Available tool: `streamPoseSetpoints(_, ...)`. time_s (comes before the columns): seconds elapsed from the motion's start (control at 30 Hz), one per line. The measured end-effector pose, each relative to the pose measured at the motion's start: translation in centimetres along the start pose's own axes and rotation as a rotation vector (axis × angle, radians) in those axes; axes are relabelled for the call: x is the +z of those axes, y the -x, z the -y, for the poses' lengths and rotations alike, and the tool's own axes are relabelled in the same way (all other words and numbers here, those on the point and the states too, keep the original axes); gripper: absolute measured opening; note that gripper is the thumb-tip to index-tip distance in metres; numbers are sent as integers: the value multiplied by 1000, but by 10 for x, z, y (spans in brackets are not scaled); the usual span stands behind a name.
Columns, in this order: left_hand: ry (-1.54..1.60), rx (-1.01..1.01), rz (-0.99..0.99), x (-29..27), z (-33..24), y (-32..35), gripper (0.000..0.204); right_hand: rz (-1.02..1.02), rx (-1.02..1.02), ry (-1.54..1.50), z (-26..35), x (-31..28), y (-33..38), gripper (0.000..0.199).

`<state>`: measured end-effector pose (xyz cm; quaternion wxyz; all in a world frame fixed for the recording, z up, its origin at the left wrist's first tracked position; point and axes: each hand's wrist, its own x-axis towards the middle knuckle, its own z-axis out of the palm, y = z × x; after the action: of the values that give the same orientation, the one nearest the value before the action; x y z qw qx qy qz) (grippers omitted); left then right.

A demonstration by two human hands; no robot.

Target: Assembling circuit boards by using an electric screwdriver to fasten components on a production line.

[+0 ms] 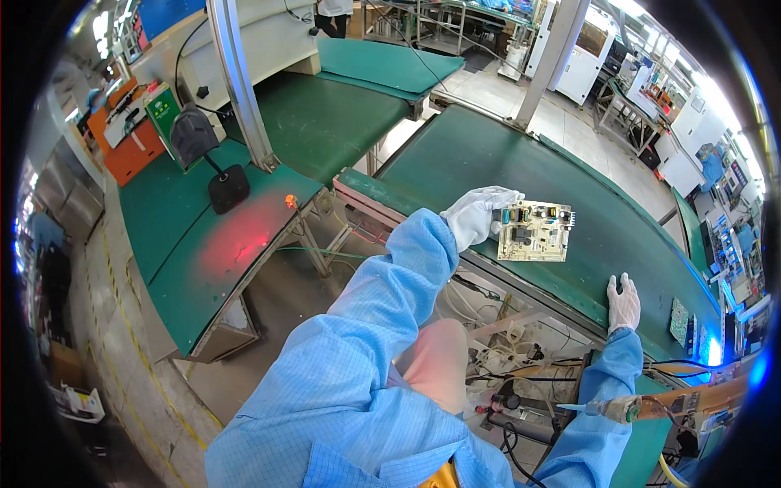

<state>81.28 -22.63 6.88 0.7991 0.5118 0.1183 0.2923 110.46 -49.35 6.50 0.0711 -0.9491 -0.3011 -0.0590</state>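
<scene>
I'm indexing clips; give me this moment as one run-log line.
white-gloved left hand: holds cream rectangular circuit board | white-gloved right hand: open, over flat green conveyor belt | right-hand belt contact: unclear

A roughly square, cream-coloured circuit board, its face crowded with black, yellow and teal components, was held by its left side, component face toward the viewer, just right of the frame's centre.

Lighting: bright, overhead; glare thrown from ceiling lights, upper right; red glow cast on green mat; blue lamp burnt white at core. Rendering: circuit board clearly resolved; straight edges bowed; round view bordered in black; far-left background softened
</scene>
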Motion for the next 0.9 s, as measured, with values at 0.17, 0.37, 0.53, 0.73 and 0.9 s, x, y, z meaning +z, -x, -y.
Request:
streamPoseSetpoints(0.17,16,-38,15,-8,3,-1,27,5,-15,-12,5,0,0,62)
streamPoseSetpoints(0.37,-72,58,46,-6,8,-10,28,-47,-191,95,-49,37,-26,58)
streamPoseSetpoints(0.53,-12,2,46,-13,9,-4,29,1,-499,409,-53,36,-18,58)
streamPoseSetpoints(0.73,-126,119,44,-18,15,-6,28,-15,-356,229,-43,45,-24,57)
streamPoseSetpoints(0.9,-105,135,91,-6,11,-17,27,-61,-198,14,-54,30,-28,54)
